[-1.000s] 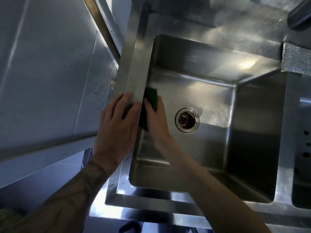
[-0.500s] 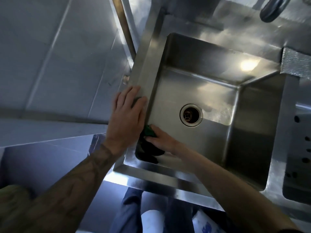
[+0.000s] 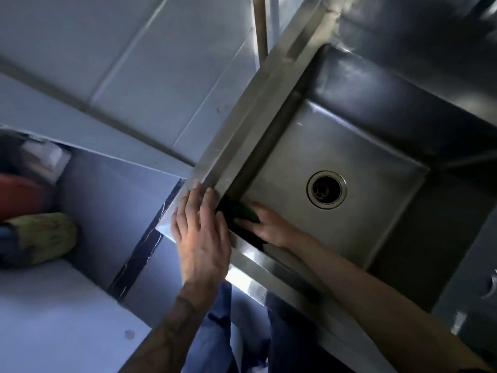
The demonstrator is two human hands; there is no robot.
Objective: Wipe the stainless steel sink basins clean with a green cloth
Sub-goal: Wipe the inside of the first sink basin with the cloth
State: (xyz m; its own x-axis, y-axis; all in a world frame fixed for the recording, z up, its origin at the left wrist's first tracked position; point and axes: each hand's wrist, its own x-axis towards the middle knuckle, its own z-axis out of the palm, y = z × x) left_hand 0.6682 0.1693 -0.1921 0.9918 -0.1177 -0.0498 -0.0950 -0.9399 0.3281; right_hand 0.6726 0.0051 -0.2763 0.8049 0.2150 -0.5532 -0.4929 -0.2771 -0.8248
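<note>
A stainless steel sink basin (image 3: 357,146) fills the right half of the view, with a round drain (image 3: 326,189) in its floor. My right hand (image 3: 271,224) is down inside the basin at its near left corner, pressing a dark green cloth (image 3: 246,212) against the wall there. My left hand (image 3: 200,235) lies flat, fingers spread, on the sink's rim (image 3: 242,125) at that same corner, just outside the cloth. Much of the cloth is hidden in shadow under my right hand.
Grey wall tiles (image 3: 150,63) rise left of the sink. A lower white ledge (image 3: 53,313) at the left carries a yellowish bundle (image 3: 40,238) and a red object (image 3: 18,195). My blue trouser legs (image 3: 223,332) show below the sink's front edge.
My right hand slid the cloth down the left wall from mid-height to the near left corner. My left hand moved along the rim toward me. The view has swung to the left.
</note>
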